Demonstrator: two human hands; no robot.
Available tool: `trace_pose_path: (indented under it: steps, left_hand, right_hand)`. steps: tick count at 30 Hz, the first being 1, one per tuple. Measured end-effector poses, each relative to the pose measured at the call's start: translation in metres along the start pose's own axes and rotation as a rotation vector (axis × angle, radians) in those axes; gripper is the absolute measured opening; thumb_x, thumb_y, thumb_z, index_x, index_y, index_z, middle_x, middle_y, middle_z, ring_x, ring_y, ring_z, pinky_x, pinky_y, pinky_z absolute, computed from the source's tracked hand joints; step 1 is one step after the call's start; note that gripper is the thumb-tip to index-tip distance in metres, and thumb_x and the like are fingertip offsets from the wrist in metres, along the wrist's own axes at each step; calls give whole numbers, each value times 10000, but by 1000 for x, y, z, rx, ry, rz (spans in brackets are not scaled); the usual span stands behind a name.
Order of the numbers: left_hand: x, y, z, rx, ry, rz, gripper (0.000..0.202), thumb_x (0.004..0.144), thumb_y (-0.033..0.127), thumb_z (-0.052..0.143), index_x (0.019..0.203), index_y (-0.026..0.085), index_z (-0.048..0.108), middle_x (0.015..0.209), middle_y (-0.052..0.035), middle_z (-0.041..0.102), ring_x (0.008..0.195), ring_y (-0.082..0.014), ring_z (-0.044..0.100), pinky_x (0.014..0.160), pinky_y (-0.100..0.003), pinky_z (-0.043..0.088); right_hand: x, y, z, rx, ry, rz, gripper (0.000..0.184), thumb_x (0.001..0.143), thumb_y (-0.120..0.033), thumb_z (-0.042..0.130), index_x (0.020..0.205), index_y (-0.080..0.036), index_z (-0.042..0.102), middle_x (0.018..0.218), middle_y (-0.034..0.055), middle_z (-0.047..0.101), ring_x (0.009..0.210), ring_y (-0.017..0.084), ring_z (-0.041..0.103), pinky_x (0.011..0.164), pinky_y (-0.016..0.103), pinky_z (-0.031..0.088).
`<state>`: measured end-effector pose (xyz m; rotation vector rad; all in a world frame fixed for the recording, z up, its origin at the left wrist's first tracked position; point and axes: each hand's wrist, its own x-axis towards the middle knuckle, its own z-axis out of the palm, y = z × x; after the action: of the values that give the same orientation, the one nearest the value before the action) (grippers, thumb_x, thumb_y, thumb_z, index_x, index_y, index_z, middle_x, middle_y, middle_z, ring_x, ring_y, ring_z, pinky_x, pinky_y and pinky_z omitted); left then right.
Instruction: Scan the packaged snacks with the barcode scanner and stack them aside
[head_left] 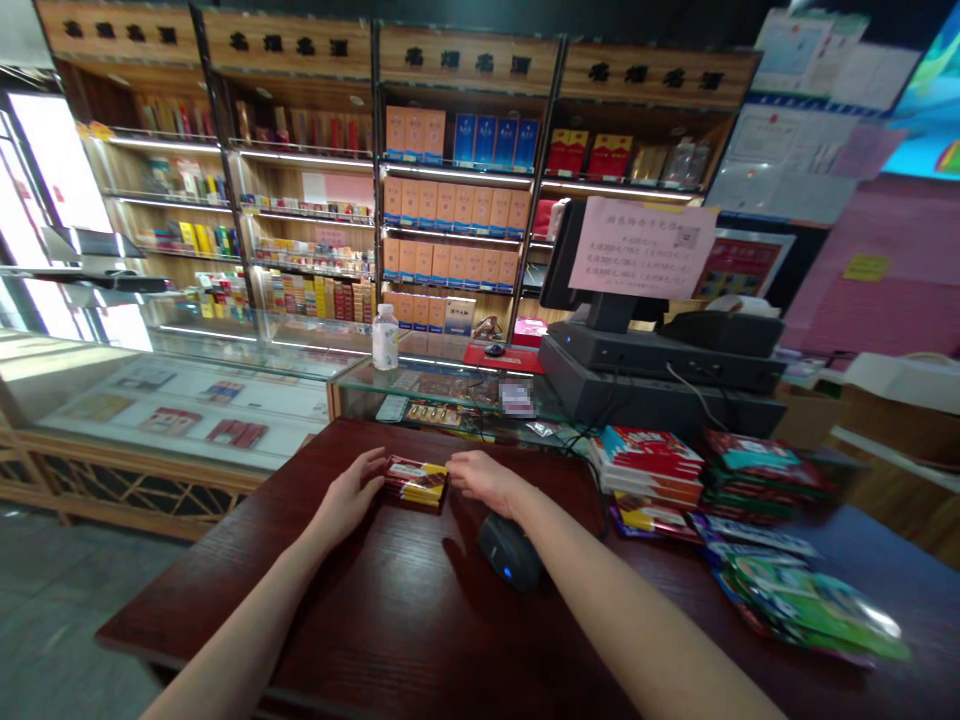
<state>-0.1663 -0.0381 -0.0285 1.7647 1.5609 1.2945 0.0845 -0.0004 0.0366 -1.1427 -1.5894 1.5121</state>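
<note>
1. On the dark wooden counter [360, 620], near its far edge, a red-and-yellow packet [415, 481] lies flat between the two hands; it sits well clear of the counter's front edge.
2. The left hand [351, 486] is curled narrowly against the packet's left end; the right hand [484, 478] closes in on its right end – both seem to touch it, holding it between them.
3. The packet likely feels light and stiff, perhaps a little slippery; it looks easiest to take by its two short ends.
4. A computer mouse [509, 552] sits just below the right wrist; a stack of bright flat bags [645, 465] lies further right; behind stands a glass display case [187, 400].
</note>
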Motion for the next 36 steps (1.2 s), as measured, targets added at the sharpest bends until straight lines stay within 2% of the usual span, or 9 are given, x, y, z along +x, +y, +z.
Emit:
trace_pose_path:
  steps: [2,5,9,13,18,23,30,36]
  left_hand:
    - [1,5,-1,76,21,18,546,798,408,538,1304,206,538,1255,-84,706,1186,-247,651,1051,-427,483]
    - [3,17,-4,235,67,57,508,810,402,531,1271,198,587,1243,-92,709,1132,-273,675,999,-432,515]
    - [9,41,-3,373,77,145,449,842,402,497,1218,198,633,1160,-94,737,1080,-274,683,974,-435,509]
    - [17,67,13,465,15,228,380,877,383,461,1156,230,668,1163,-70,734,1088,-265,662,1014,-455,463]
    - [30,98,53,499,-100,306,356,883,371,474,1175,270,652,1220,-48,718,1168,-259,630,1106,-498,377]
    - [42,132,101,502,-258,390,346,897,322,453,1186,296,643,1272,-22,694,1231,-237,594,1153,-526,301]
    - [48,180,163,562,-458,449,364,864,281,516,1209,306,630,1311,-24,671,1275,-251,561,1169,-575,243]
    - [48,205,209,640,-593,573,411,843,268,569,1251,287,609,1341,-54,645,1303,-279,529,1171,-601,216]
  right_hand:
    - [-1,0,-5,-77,51,-39,83,731,-225,708,807,-206,679,950,60,727,1034,259,633,947,390,422]
    - [-6,1,-19,-172,109,-90,183,740,-168,682,914,-205,725,1103,76,728,1174,279,593,1054,381,363]
    - [-19,6,-45,-360,147,-185,291,831,-197,601,1093,-187,729,1143,96,734,1099,273,651,1022,394,419]
    - [-39,16,-76,-568,230,-295,320,902,-206,503,1135,-179,721,1156,90,740,1079,238,679,981,364,476]
    - [-67,31,-118,-645,365,-302,308,902,-187,503,1107,-219,731,1138,45,752,1086,211,685,988,339,487]
    - [-92,47,-164,-752,469,-288,305,895,-170,494,1082,-209,732,1132,46,750,1089,215,675,1008,363,474]
    - [-126,59,-220,-860,589,-167,309,878,-181,529,1119,-202,721,1146,58,741,1085,236,669,974,359,477]
    - [-146,69,-258,-1013,621,-47,355,863,-182,556,1191,-203,692,1196,78,716,1133,249,638,984,358,454]
